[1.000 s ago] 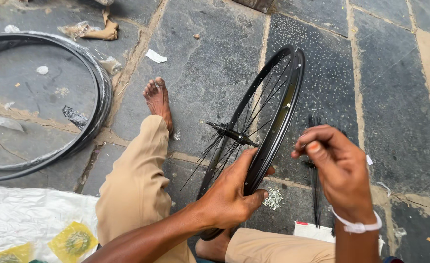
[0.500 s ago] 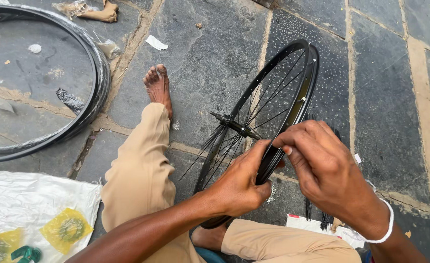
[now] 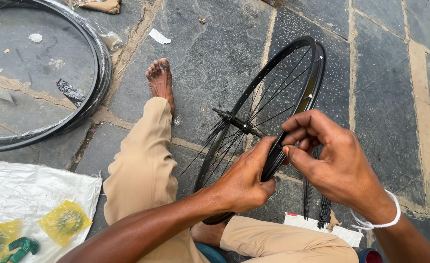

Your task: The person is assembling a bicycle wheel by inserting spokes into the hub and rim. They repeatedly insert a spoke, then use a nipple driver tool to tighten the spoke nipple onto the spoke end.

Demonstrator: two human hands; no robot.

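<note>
Both hands have closed in on the rim (image 3: 293, 92) since a second ago. My left hand (image 3: 242, 178) grips its near edge, holding it upright between my legs; my right hand (image 3: 329, 160) pinches something small at the rim (too small to name). Steady the rim, I judge, and feed gently. Spokes (image 3: 273, 100) blur near the hub (image 3: 237, 122).

Soft, even daylight, faint shadows, sharp focus, slight wide-angle bending at edges.
</note>
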